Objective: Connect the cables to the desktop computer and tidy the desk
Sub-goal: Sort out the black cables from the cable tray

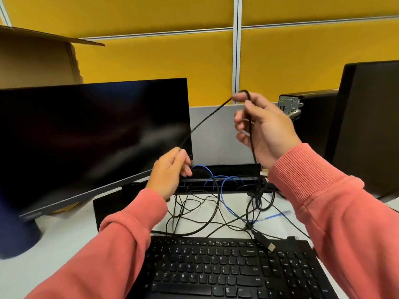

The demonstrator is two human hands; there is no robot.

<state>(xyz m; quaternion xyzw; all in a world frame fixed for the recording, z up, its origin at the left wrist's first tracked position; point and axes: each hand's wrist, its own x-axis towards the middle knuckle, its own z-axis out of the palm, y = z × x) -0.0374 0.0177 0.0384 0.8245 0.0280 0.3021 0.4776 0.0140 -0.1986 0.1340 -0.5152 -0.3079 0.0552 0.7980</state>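
— Black cable [207,119], thin and round, strung taut between both hands above the desk [64,238]. How do the hands sit?

— Right hand [265,128] is raised, palm toward the camera, cable looped over the index finger and running down under curled fingers. Left hand [170,171] is lower, near the monitor [90,137] corner, fingers curled round the same cable. Both sleeves are ribbed salmon knit.

— And the rest of the cabling?

— Tangled black leads with one blue cable [226,195] lie mid-desk, behind the keyboard [226,270]. A USB plug [271,247] with a metal tip rests on the keyboard's far edge. The computer tower [311,117] stands at the desk's right rear, ports facing this way.
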